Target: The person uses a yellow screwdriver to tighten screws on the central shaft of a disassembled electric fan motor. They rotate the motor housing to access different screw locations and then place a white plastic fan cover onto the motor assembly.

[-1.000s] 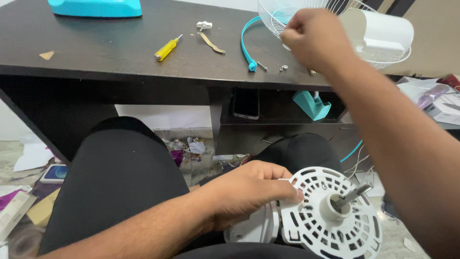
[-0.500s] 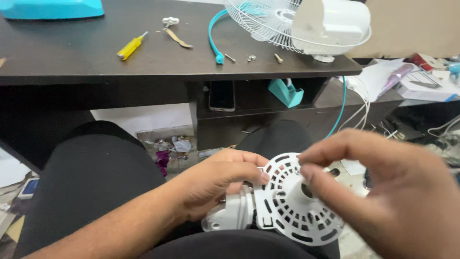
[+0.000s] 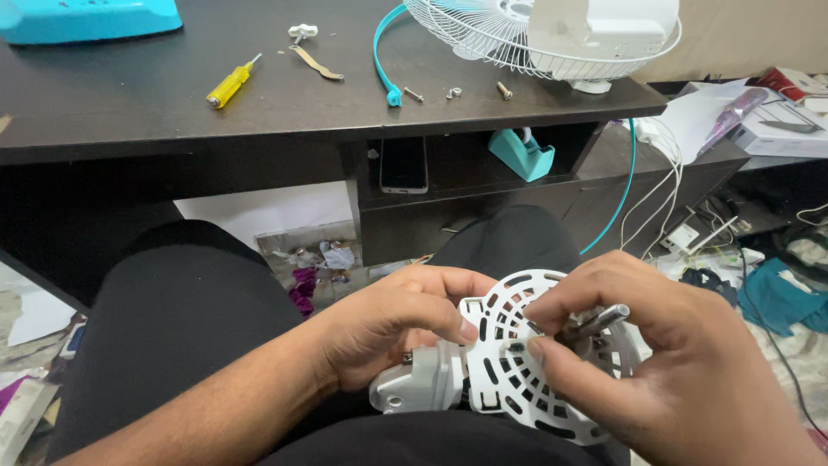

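- The tabletop [image 3: 129, 95] fills more of the view than half a second ago, and the things on it sit lower in the picture.
- The fan guard [image 3: 483, 39] on the tabletop is cut off by the top edge, as is the blue cover [image 3: 86, 17] at the far left.
- The white motor housing [image 3: 509, 380] lies on the lap as before, its slotted round face up.
- The left hand [image 3: 388, 328] still grips the housing at its left rim, thumb on the face.
- The right hand [image 3: 673, 362] has come down onto the housing; its fingers now pinch at the metal shaft [image 3: 599, 321], hiding the shaft's base.
- The yellow screwdriver [image 3: 228, 84] lies well apart on the tabletop.
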